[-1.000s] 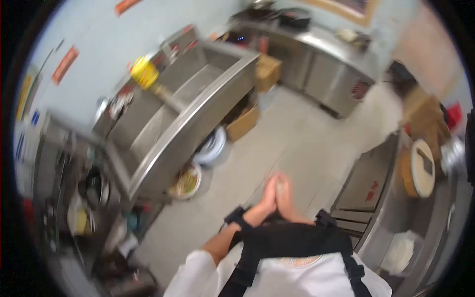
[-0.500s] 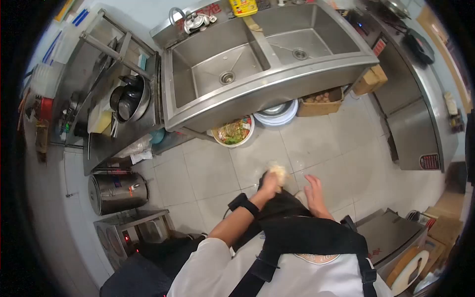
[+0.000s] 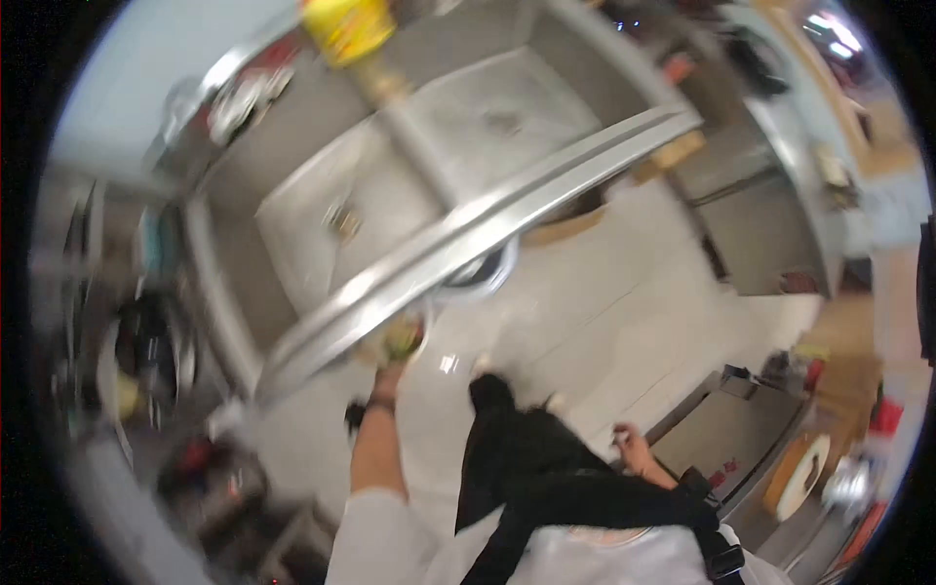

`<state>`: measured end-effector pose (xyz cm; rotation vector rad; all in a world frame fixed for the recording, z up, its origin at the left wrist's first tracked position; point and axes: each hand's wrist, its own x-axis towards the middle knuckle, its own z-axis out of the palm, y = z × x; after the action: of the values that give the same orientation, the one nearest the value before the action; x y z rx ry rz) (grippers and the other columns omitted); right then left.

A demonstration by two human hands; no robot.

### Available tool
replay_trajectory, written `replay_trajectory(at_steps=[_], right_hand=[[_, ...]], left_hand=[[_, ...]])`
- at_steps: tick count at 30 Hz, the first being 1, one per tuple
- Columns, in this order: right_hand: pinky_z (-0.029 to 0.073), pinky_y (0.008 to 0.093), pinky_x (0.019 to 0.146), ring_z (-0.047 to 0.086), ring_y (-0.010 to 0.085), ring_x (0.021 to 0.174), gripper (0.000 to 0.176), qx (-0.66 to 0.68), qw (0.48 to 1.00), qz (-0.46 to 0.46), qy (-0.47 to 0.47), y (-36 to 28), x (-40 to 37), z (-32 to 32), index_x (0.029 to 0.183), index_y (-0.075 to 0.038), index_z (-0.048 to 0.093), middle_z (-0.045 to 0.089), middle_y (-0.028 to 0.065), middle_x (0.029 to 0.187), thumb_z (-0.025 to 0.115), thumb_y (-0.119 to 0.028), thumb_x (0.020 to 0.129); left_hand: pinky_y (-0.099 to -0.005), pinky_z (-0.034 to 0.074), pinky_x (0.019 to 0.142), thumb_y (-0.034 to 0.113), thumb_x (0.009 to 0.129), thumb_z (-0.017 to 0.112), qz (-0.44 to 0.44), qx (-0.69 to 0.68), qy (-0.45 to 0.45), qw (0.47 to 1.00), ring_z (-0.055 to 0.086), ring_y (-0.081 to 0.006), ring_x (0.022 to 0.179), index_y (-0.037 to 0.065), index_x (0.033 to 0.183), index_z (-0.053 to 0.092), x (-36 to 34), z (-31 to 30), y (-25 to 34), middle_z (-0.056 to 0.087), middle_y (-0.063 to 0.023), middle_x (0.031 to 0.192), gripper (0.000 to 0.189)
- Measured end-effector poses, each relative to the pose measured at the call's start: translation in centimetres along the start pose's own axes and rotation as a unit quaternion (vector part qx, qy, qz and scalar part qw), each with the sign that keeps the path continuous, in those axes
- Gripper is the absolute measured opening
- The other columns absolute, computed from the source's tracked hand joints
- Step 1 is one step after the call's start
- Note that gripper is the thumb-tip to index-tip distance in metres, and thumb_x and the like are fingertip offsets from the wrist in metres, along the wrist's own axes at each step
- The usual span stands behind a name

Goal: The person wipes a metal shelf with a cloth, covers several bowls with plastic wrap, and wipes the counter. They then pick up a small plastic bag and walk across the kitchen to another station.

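Note:
My left hand [image 3: 390,376] reaches forward and down to the bucket of food scraps [image 3: 405,339] under the front edge of the sink. Motion smears its fingers, and I cannot see whether they hold anything. A dark band wraps that wrist. My right hand [image 3: 634,448] hangs low at my right side, close to a metal-topped cabinet [image 3: 731,429]. Its fingers are loosely bent and apart, with nothing visible in them. My black apron [image 3: 526,439] hangs between the two arms.
The double steel sink [image 3: 507,210] spans the area ahead, with a yellow package [image 3: 348,29] behind it. Beneath are a pale basin [image 3: 487,273] and a cardboard box [image 3: 565,226]. A steel counter [image 3: 765,214] stands right; pots and shelving [image 3: 146,341] stand left.
My left hand has moved from in front of me, where it held a pale crumpled thing, left and forward to the scrap bucket. My right hand has dropped right. The view has turned and moved closer to the sink.

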<state>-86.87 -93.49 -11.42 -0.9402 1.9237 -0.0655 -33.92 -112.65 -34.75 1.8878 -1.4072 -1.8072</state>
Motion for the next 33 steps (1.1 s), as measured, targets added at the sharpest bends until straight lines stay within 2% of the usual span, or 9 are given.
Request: replay_trajectory(at_steps=[4, 5, 6, 7, 10, 17, 24, 27, 33], right_hand=[[0.046, 0.033, 0.068, 0.059, 0.0227, 0.075, 0.031, 0.105, 0.994, 0.003, 0.042, 5.3, -1.6, 0.8, 0.093, 0.0, 0.057, 0.06, 0.0149, 0.079, 0.051, -0.025, 0.076], [0.046, 0.0315, 0.068, 0.059, 0.0211, 0.075, 0.03, 0.099, 0.994, 0.026, 0.039, 8.0, -1.4, 1.5, 0.089, 0.002, 0.057, 0.06, 0.016, 0.075, 0.053, -0.024, 0.075], [0.047, 0.0313, 0.066, 0.059, 0.0217, 0.072, 0.029, 0.128, 0.987, 0.072, 0.067, 8.8, -2.2, 1.2, 0.085, 0.002, 0.057, 0.06, 0.0159, 0.074, 0.054, -0.024, 0.074], [0.047, 0.0311, 0.064, 0.06, 0.0223, 0.069, 0.029, 0.156, 0.977, 0.115, 0.092, 9.5, -3.1, 1.4, 0.082, 0.003, 0.058, 0.06, 0.0158, 0.072, 0.055, -0.025, 0.073], [0.047, 0.033, 0.058, 0.06, 0.0229, 0.061, 0.031, 0.199, 0.957, 0.146, 0.151, 11.3, -5.3, 1.3, 0.075, 0.004, 0.058, 0.06, 0.015, 0.069, 0.057, -0.027, 0.072], [0.046, 0.0319, 0.059, 0.059, 0.0192, 0.06, 0.033, 0.284, 0.91, 0.225, 0.2, 21.5, -6.5, -0.3, 0.073, 0.003, 0.058, 0.06, 0.0127, 0.068, 0.057, -0.03, 0.073], [0.046, 0.0309, 0.06, 0.057, 0.0156, 0.06, 0.035, 0.325, 0.883, 0.223, 0.254, 27.7, -2.1, -11.7, 0.071, 0.002, 0.058, 0.06, 0.0104, 0.066, 0.058, -0.032, 0.073], [0.045, 0.0283, 0.062, 0.056, 0.0141, 0.063, 0.029, 0.545, 0.796, 0.08, 0.251, 31.9, 4.2, -16.2, 0.07, 0.001, 0.057, 0.06, 0.0074, 0.067, 0.058, -0.027, 0.075], [0.044, 0.0255, 0.061, 0.055, 0.0136, 0.065, 0.016, 0.527, 0.765, -0.066, 0.363, 30.7, 7.3, -32.8, 0.073, 0.0, 0.055, 0.058, 0.0058, 0.068, 0.061, -0.014, 0.075]], left_hand=[[-0.0276, 0.036, 0.04, 0.022, 0.08, 0.044, -0.121, -0.013, 0.035, 0.992, 0.042, -0.0143, 0.048, 0.011, 0.083, 0.053, 4.4, 4.2, 1.4, 0.046, -0.0037, 0.063, 0.015], [-0.0277, 0.037, 0.043, 0.02, 0.074, 0.048, -0.153, -0.118, 0.06, 0.979, 0.044, -0.015, 0.053, 0.012, 0.073, 0.052, 2.4, 6.9, 5.0, 0.047, -0.0025, 0.065, 0.009], [-0.0287, 0.041, 0.049, 0.021, 0.071, 0.052, -0.012, 0.148, -0.045, 0.988, 0.05, -0.013, 0.057, 0.013, 0.077, 0.052, 4.0, 8.2, 3.7, 0.049, -0.0011, 0.061, 0.01], [-0.0283, 0.041, 0.049, 0.02, 0.073, 0.053, -0.06, -0.055, -0.119, 0.99, 0.053, -0.0132, 0.059, 0.013, 0.08, 0.055, 4.3, 9.8, 4.2, 0.054, 0.0004, 0.067, 0.01], [-0.0313, 0.042, 0.059, 0.023, 0.083, 0.036, -0.24, -0.085, -0.194, 0.947, 0.055, -0.0196, 0.079, 0.012, 0.103, 0.049, 4.0, 16.6, 11.9, 0.058, -0.0061, 0.094, 0.026], [-0.0226, 0.04, 0.048, 0.014, 0.08, 0.05, -0.012, 0.106, -0.254, 0.961, 0.056, -0.0139, 0.066, -0.002, 0.104, 0.052, 6.2, 30.5, 29.7, 0.059, -0.0071, 0.08, 0.029], [-0.0235, 0.04, 0.047, 0.023, 0.082, 0.048, 0.014, 0.186, -0.205, 0.961, 0.054, -0.012, 0.062, 0.002, 0.084, 0.059, 7.1, 43.1, 44.3, 0.058, -0.0062, 0.07, 0.024], [-0.0234, 0.04, 0.051, 0.024, 0.082, 0.049, -0.044, 0.277, -0.274, 0.92, 0.053, -0.0112, 0.062, 0.003, 0.074, 0.058, 6.2, 50.7, 49.0, 0.057, -0.0057, 0.066, 0.024], [-0.0247, 0.042, 0.066, 0.031, 0.081, 0.052, 0.234, 0.232, -0.282, 0.901, 0.053, -0.0114, 0.068, 0.002, 0.07, 0.058, 4.8, 67.4, 58.1, 0.06, -0.0057, 0.071, 0.032]])
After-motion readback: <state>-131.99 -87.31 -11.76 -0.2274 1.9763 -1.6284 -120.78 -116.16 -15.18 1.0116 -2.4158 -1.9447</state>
